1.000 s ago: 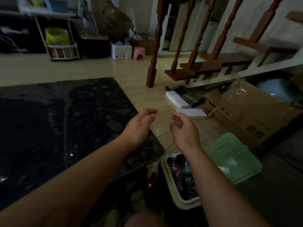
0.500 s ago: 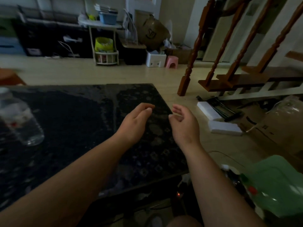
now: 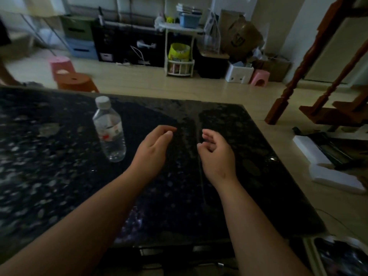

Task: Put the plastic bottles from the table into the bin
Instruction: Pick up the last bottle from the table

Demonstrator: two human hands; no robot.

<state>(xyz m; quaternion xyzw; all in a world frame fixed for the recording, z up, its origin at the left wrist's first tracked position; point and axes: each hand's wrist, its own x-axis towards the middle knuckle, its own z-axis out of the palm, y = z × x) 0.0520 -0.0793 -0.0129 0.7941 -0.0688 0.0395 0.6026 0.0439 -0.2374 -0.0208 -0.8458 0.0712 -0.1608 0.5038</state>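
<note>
A clear plastic bottle (image 3: 109,130) with a white cap and a red-and-white label stands upright on the black speckled table (image 3: 59,176). My left hand (image 3: 152,151) hovers over the table just right of the bottle, fingers loosely curled, holding nothing. My right hand (image 3: 216,154) is beside it, further right, also empty with curled fingers apart. The bin (image 3: 310,253) shows only as a pale rim at the bottom right corner, below the table's right end, with dark contents inside.
White foam blocks (image 3: 336,179) and a dark flat object lie on the floor right of the table. A wooden stair post (image 3: 278,108) stands beyond the table's far right corner. Orange (image 3: 76,82) and pink stools sit past the far edge.
The view has swung left, from the bin and floor onto the table. The bottle has come into view and now stands close to my left hand. Both hands stay empty.
</note>
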